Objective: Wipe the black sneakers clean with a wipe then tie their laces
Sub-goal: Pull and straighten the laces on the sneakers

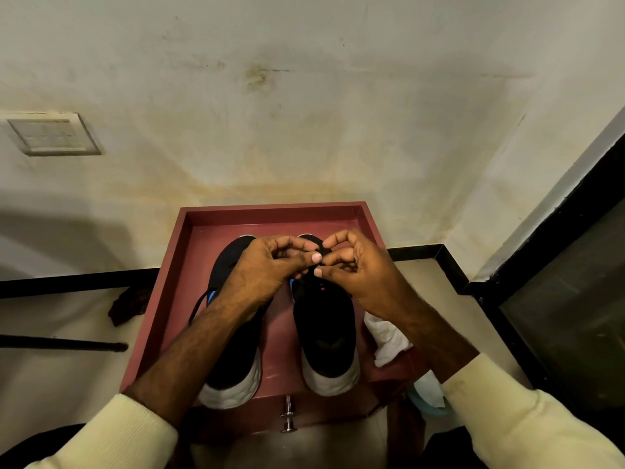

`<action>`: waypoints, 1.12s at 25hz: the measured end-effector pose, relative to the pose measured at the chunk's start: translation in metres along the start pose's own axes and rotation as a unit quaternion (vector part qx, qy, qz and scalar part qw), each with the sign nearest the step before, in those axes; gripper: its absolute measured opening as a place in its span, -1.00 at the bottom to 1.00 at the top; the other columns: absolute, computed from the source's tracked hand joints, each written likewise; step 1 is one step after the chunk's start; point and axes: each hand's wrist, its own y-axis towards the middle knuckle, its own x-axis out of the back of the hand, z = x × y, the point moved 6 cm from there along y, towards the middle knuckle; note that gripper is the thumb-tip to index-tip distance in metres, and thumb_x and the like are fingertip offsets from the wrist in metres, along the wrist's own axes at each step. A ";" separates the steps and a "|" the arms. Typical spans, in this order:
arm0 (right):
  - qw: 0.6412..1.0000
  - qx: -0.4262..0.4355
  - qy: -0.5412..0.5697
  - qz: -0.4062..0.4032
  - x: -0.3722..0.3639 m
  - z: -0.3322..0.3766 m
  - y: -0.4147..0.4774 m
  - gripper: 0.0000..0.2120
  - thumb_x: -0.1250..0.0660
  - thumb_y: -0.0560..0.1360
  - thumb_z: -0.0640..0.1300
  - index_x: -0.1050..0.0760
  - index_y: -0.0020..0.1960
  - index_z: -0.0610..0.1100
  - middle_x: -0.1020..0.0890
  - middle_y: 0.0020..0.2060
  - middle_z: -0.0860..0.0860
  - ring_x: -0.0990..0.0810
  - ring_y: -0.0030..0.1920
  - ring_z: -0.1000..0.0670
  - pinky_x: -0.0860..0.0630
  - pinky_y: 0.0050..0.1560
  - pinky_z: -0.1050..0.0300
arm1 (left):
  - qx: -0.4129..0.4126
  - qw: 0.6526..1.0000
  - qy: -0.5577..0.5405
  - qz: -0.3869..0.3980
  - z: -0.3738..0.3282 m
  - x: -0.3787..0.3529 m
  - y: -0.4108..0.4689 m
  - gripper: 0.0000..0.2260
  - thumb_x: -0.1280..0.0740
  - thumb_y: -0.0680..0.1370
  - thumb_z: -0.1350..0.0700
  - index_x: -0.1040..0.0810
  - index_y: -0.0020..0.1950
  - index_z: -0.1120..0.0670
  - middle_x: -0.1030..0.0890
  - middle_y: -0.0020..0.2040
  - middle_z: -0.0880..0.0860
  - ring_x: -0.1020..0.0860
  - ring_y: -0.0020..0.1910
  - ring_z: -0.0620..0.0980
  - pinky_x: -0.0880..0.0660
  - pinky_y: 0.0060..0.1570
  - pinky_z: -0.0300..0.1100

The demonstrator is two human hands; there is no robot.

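On the stained wall at far left we see a pale switch plate, and below it a dark rod lying on the floor. A red-brown rimmed tray fills the centre, and both black sneakers stand in it side by side, white heels toward us. From the left sneaker a loose lace curls out over the tray, untied. The left hand reaches across that shoe, its fingers curled, and pinches a black lace between thumb and forefinger. The right hand meets it fingertip to fingertip, fingers curled likewise, and pinches the same lace above the right sneaker. How far the knot is formed we cannot tell, as the fingers hide it. Just beside that shoe, under the right forearm, a crumpled white wipe lies at the tray's right edge. Two metal knobs sit on the front below the tray.
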 end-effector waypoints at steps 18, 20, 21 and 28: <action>0.954 0.108 -0.278 -0.016 0.005 0.017 -0.003 -0.79 -0.43 0.59 -0.03 -0.70 0.19 -0.03 -0.62 -0.04 0.11 -0.59 0.02 0.07 -0.60 0.09 0.01 | -0.004 0.972 0.232 -0.033 -0.007 0.002 -0.004 -0.68 -0.51 0.47 -0.18 -0.70 -0.23 0.07 -0.69 -0.37 0.03 -0.58 -0.43 -0.21 -0.47 -0.33 -0.41; 0.948 0.093 -0.304 0.014 0.001 0.012 -0.003 -0.80 -0.40 0.61 0.03 -0.69 0.17 -0.01 -0.55 0.00 0.12 -0.53 0.10 0.05 -0.55 0.14 0.02 | -0.048 0.963 0.262 -0.032 -0.013 0.004 -0.004 -0.75 -0.52 0.47 -0.17 -0.72 -0.21 0.00 -0.69 -0.37 0.01 -0.59 -0.42 -0.21 -0.50 -0.32 -0.40; 0.948 0.080 -0.307 0.032 0.001 0.009 -0.002 -0.82 -0.39 0.62 0.05 -0.69 0.13 0.00 -0.53 0.04 0.12 -0.51 0.14 0.05 -0.53 0.18 0.02 | -0.062 0.962 0.263 -0.027 -0.015 0.004 -0.004 -0.80 -0.53 0.47 -0.14 -0.74 -0.18 -0.03 -0.70 -0.36 0.00 -0.60 -0.40 -0.20 -0.51 -0.31 -0.39; 0.989 -0.043 -0.109 0.094 0.006 -0.005 0.000 -0.80 -0.36 0.65 -0.08 -0.67 0.13 -0.19 -0.53 0.31 0.05 -0.56 0.30 0.08 -0.52 0.40 0.02 | 0.005 0.984 0.175 0.036 -0.005 -0.003 -0.001 -0.89 -0.53 0.50 0.10 -0.76 -0.03 0.11 -0.75 -0.25 0.09 -0.67 -0.29 -0.08 -0.59 -0.24 -0.34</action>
